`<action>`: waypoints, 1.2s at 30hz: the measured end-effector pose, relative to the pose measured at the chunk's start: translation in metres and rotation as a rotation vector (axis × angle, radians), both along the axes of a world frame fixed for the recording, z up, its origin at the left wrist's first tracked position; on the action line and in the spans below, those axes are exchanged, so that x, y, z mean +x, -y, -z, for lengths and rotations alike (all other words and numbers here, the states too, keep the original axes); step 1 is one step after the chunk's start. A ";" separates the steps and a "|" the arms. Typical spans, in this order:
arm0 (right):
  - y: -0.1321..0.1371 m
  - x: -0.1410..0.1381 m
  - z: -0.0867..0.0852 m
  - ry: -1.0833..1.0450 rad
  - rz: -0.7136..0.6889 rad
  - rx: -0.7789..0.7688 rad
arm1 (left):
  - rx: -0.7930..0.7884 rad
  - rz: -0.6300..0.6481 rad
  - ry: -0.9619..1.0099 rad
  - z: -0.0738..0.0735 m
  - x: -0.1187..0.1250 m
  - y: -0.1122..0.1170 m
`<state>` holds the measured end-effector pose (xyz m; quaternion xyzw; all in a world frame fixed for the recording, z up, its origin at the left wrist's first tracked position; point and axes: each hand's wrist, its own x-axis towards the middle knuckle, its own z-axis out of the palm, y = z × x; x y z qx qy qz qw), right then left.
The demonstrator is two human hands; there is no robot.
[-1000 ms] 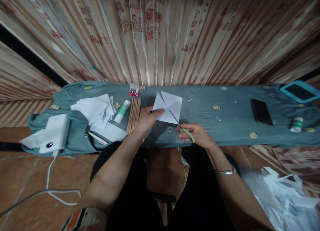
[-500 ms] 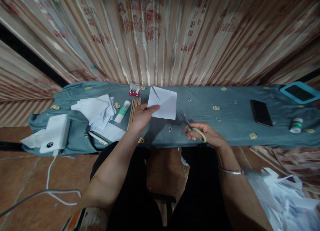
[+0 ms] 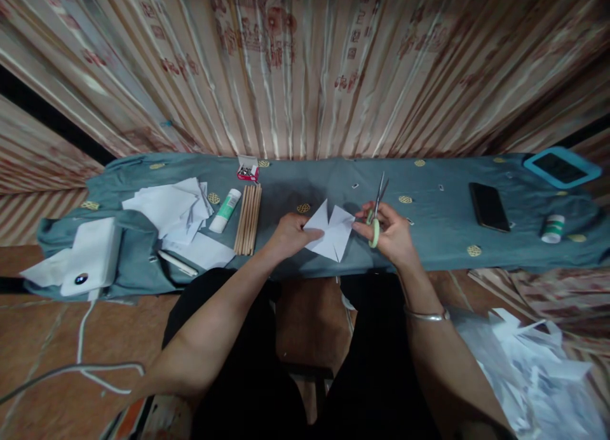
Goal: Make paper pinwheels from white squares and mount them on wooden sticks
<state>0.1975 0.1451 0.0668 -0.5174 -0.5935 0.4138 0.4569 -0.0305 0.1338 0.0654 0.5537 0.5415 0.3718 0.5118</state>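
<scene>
My left hand [image 3: 288, 235] pinches the left edge of a white square of paper [image 3: 331, 234] with slits cut in from its corners, held low over the near edge of the table. My right hand [image 3: 389, 232] touches the paper's right corner with its fingertips and is closed round the green handles of a pair of scissors [image 3: 376, 208]. The scissor blades point up and away from the paper, nearly together.
The narrow table is covered by a grey-blue cloth [image 3: 429, 180]. Left of my hands lie wooden sticks [image 3: 248, 219], a glue stick [image 3: 225, 210], a box of pins [image 3: 247, 170], loose white sheets [image 3: 166, 206] and a white device [image 3: 93, 254]. At right: a phone [image 3: 487, 206], another glue stick [image 3: 551, 228]. Paper scraps [image 3: 538, 376] lie on the floor.
My left hand has brought the paper down from over the table's middle to its near edge. My right hand, scissors swung to point upward, has moved in to touch the paper's right corner.
</scene>
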 end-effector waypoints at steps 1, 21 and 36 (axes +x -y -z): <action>0.000 0.001 0.000 0.024 0.012 0.014 | 0.007 0.007 -0.009 0.000 0.000 0.000; 0.002 -0.025 0.004 -0.215 0.211 -0.106 | -0.124 -0.172 0.631 -0.014 0.010 0.002; 0.014 -0.052 0.007 -0.396 -0.009 -0.266 | -0.085 -0.433 0.617 0.002 0.022 0.002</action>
